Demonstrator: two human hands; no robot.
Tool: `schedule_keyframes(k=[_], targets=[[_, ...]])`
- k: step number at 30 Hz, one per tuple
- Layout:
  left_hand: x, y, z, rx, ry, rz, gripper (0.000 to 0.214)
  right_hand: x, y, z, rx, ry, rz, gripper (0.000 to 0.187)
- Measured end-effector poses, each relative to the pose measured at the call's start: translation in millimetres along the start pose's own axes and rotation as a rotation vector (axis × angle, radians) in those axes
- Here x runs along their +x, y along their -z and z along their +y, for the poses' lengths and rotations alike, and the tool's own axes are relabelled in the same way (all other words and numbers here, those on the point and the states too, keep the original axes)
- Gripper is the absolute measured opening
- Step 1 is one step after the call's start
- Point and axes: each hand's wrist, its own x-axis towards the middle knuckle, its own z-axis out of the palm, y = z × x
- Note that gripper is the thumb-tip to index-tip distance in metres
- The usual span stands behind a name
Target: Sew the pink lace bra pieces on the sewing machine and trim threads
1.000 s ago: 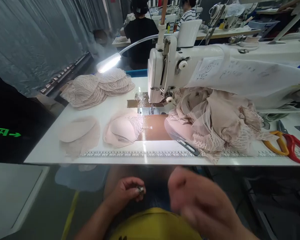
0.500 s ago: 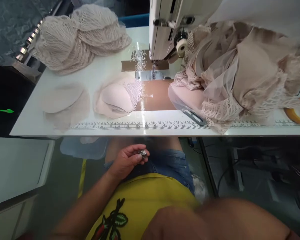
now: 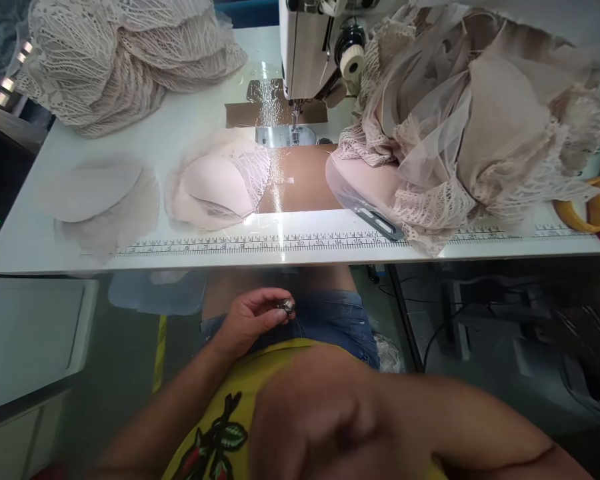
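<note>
My left hand [image 3: 250, 320] rests over my lap below the table edge, its fingertips pinched on a small round metal part [image 3: 286, 307], perhaps a bobbin case. My right hand [image 3: 320, 433] is very close to the camera at the bottom, large and blurred, so its fingers cannot be read. On the white sewing table [image 3: 25, 247] lies a pale pink bra cup with lace [image 3: 220, 190] in front of the needle of the white sewing machine [image 3: 305, 47]. Two flat beige cup pieces [image 3: 95, 200] lie to its left.
A stack of lace cups [image 3: 115, 60] sits at the back left. A heap of beige lace and mesh fabric [image 3: 470, 127] fills the right side, with yellow and red scissor handles [image 3: 597, 213] beyond it. A printed ruler [image 3: 280, 243] runs along the table's front edge.
The view has tilted further down and closer to the table. My right hand has come up near the camera at bottom centre. My left hand keeps its pinch on the metal part.
</note>
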Motion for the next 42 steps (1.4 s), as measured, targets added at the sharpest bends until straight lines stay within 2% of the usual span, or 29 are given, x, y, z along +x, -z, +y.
schedule_keyframes(k=[1,3,4,5,6,10,14,17,19,21,23,25,27,29,31,35,39,42], targets=[[-0.4,0.8,1.1,0.039,-0.014,0.024,0.026,-2.6,5.5,10.1,0.036,-0.016,0.076,0.023],[-0.3,2.3,2.6,0.115,-0.059,0.052,0.026,-10.9,12.8,36.1,-0.096,-0.183,0.342,0.01],[0.2,2.7,2.7,0.15,-0.089,0.054,0.026,-15.5,14.7,50.2,-0.176,-0.277,0.446,0.007],[1.0,2.7,2.3,0.181,-0.124,0.05,0.025,-19.7,15.5,63.7,-0.211,-0.386,0.501,0.013],[2.0,2.2,1.3,0.212,-0.159,0.048,0.024,-23.0,15.6,75.7,-0.206,-0.443,0.509,0.019],[5.2,-0.4,-5.3,0.319,-0.241,0.065,0.025,-25.6,13.3,100.2,-0.253,-0.511,0.433,0.018],[5.6,14.1,-3.6,0.427,-0.151,0.012,0.036,-22.7,16.2,99.7,-0.373,-0.476,0.368,0.019],[3.4,36.3,9.1,0.747,-0.087,0.022,0.04,-26.1,21.0,101.3,-0.535,-0.46,0.365,0.018],[0.1,46.3,19.0,1.027,-0.155,0.122,0.036,-29.8,23.3,105.0,-0.634,-0.472,0.362,0.018],[-3.2,46.8,25.5,1.125,-0.289,0.157,0.031,-32.4,24.0,108.5,-0.706,-0.494,0.334,0.019],[-4.2,38.9,25.9,1.046,-0.407,0.067,0.028,-32.8,23.5,109.5,-0.749,-0.513,0.288,0.019],[-1.1,27.9,20.4,0.916,-0.429,-0.068,0.035,-31.3,22.4,107.0,-0.764,-0.515,0.247,0.019],[5.8,19.5,10.9,0.742,-0.296,-0.182,0.044,-29.5,21.4,102.1,-0.777,-0.499,0.232,0.019],[14.3,15.7,0.3,0.493,-0.107,-0.237,0.045,-28.4,20.6,97.5,-0.801,-0.474,0.253,0.018],[21.8,14.9,-9.3,0.239,0.034,-0.219,0.039,-28.3,19.9,95.9,-0.836,-0.446,0.298,0.017],[30.4,14.2,-18.4,-0.042,0.132,-0.088,0.031,-28.3,18.9,96.6,-0.937,-0.413,0.337,0.016],[35.1,14.0,-12.5,-0.154,0.172,-0.033,0.032,-26.2,27.7,77.2,-1.021,-0.239,0.317,0.014],[40.6,18.5,-6.3,-0.069,0.158,-0.034,0.038,-22.1,45.1,50.7,-1.098,-0.06,0.368,0.015]])
